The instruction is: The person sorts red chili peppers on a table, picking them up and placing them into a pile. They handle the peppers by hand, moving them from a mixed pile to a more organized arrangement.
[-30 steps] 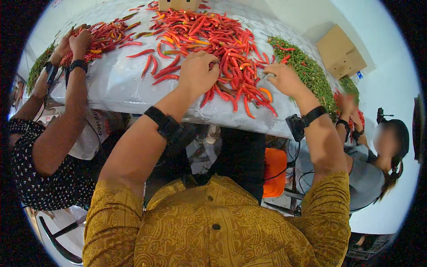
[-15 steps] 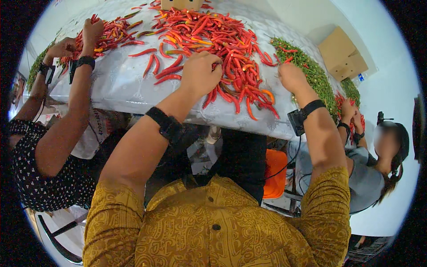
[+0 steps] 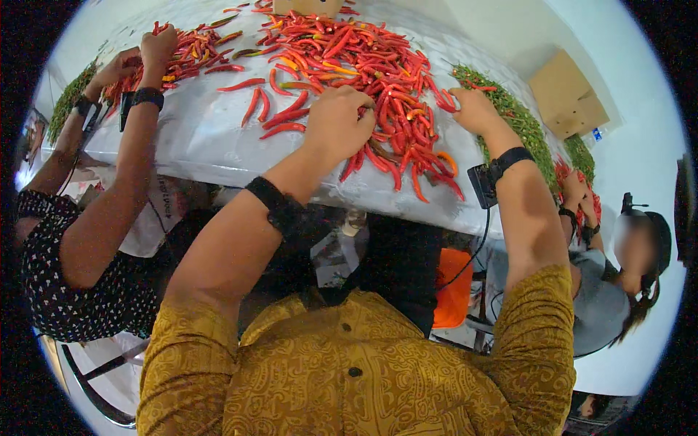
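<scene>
On the patterned white table cover lies a large heap of red chilies (image 3: 396,80), some orange or greenish. My left hand (image 3: 340,125) is closed at the heap's near left side, thumb and fingertips together; whatever it holds is hidden. To its right, my right hand (image 3: 478,112) reaches over between the heap and a mound of green stems (image 3: 525,125). Its fingers pinch at a red chili (image 3: 445,102) on the heap's right edge. Several loose chilies (image 3: 285,116) lie left of my left hand. Each of my wrists carries a black strap.
At the left, a co-worker's hands (image 3: 157,52) work over another chili heap. A second co-worker's hands (image 3: 574,192) are at the right over red chilies. Cardboard boxes stand at the far edge (image 3: 309,7) and right (image 3: 566,94). An orange plastic stool or bin (image 3: 452,287) sits below the table.
My right hand has moved from the green stems leftward and up to the chili heap's edge, its fingers now at a chili. My left hand stays closed at the heap.
</scene>
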`<state>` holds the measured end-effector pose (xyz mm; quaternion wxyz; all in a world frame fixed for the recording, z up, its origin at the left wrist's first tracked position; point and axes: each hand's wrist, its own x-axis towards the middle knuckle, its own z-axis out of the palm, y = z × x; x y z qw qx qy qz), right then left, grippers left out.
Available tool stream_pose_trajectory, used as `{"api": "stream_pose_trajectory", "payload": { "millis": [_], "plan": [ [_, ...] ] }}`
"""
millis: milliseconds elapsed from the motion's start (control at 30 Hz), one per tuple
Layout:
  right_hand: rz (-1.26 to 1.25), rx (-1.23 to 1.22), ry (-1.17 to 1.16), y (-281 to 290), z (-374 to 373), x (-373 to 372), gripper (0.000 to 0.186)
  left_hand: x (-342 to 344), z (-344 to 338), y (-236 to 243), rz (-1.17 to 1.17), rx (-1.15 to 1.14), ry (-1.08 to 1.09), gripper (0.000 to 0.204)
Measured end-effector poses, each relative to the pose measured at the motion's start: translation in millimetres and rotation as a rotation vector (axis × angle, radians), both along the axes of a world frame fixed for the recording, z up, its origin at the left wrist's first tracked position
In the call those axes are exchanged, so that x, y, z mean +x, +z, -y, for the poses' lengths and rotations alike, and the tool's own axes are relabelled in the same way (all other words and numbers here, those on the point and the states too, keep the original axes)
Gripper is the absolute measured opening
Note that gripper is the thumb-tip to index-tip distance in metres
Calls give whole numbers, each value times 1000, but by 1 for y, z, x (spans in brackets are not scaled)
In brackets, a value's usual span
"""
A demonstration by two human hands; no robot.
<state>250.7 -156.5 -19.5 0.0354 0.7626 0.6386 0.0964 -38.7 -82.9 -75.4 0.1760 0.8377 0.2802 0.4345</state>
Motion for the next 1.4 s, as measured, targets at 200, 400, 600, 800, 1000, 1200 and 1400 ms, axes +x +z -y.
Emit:
{"api": "stream_pose_trajectory", "payload": {
  "millis": [200, 400, 600, 800, 1000, 1200, 1400],
  "plan": [
    [-238, -88, 68, 1, -16, -6, 42, 0, 1, 0, 35, 3, -9, 15],
    [-865, -71, 90, 13, -27, -54, 44, 1, 1, 0, 38, 14, -1, 15],
    [-1135, -9, 258, 43, -32, -102, 49, -3, 3, 5, -26, -32, 8, 19],
    [-1414, 185, 255, 50, -10, -70, 45, -1, 0, 1, -4, 41, 20, 14],
    [-1782, 287, 201, 18, 32, 12, 40, 3, 2, 2, 41, -8, -28, 17],
    [-2023, 343, 355, -19, 37, 33, 44, -5, 12, 15, 31, 143, -79, 20],
    [-2126, 324, 486, -34, 33, 36, 38, 18, 44, 43, -141, 330, -482, 34]
  ]
}}
